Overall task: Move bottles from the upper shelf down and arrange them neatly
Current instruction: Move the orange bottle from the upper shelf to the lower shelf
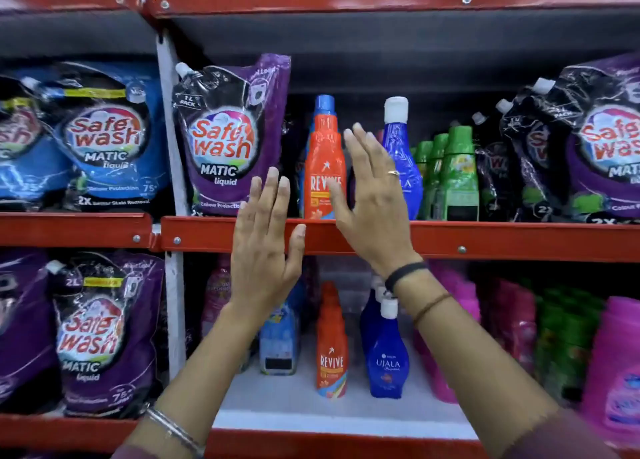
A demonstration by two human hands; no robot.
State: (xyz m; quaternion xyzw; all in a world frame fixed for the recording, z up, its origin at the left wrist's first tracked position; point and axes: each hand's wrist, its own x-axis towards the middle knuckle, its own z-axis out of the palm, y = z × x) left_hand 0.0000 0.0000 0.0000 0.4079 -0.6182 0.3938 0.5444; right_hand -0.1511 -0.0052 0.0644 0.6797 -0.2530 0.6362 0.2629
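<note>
On the upper shelf [485, 240] an orange Revive bottle [323, 153] with a blue cap stands upright, and a blue Ujala bottle [403, 153] with a white cap stands to its right. My left hand [265, 247] is raised with fingers apart, in front of the shelf edge just left of the orange bottle. My right hand [372, 195] is open too, spread between the two bottles and covering part of each. Neither hand holds anything. On the lower shelf [346, 420] stand another orange Revive bottle [331, 347] and another blue Ujala bottle [386, 358].
Purple Safewash pouches [230, 136] flank the upper bottles, with blue pouches [104, 136] further left and green bottles [450, 178] to the right. Below are a light blue bottle [278, 340], pink bottles [613, 365], green bottles [561, 340] and purple pouches [100, 334]. A white upright post [173, 285] divides the shelving.
</note>
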